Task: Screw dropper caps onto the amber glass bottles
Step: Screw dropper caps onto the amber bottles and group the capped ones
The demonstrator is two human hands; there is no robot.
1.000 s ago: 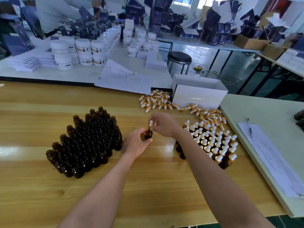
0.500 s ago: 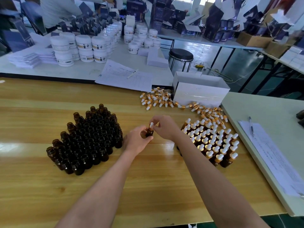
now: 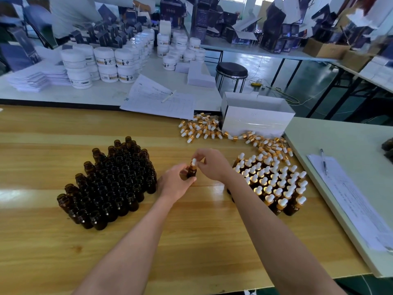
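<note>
Nearest the camera, two bare forearms reach in over the wooden surface (image 3: 191, 241) and meet at its middle. The left hand (image 3: 176, 184) holds one amber bottle (image 3: 191, 173) upright, its fingers (image 3: 182, 168) and thumb curled round the glass body; whether the base touches the surface or hangs just above it cannot be told. The right hand (image 3: 213, 166) comes in from the other side and pinches the cap (image 3: 194, 161) on the bottle's neck, fingers (image 3: 199, 154) closed round the white bulb and the gold collar below it. The step in hand looks like screwing this cap down; how far the thread has taken cannot be seen. The next move probably calls for the left hand to hold the glass firm while the right twists until the collar seats, then for the bottle to join the capped bottles (image 3: 274, 185) standing in a packed group just right of the hands. To the left, near but apart, stands a larger block of open bottles (image 3: 110, 184), so much of the job looks undone. A fresh one would come from there, and a fresh cap from the loose caps (image 3: 202, 129) scattered farther back, beside a white box (image 3: 255, 119). Beyond lie papers (image 3: 159, 101) and rows of white jars (image 3: 106, 62) on another table.
</note>
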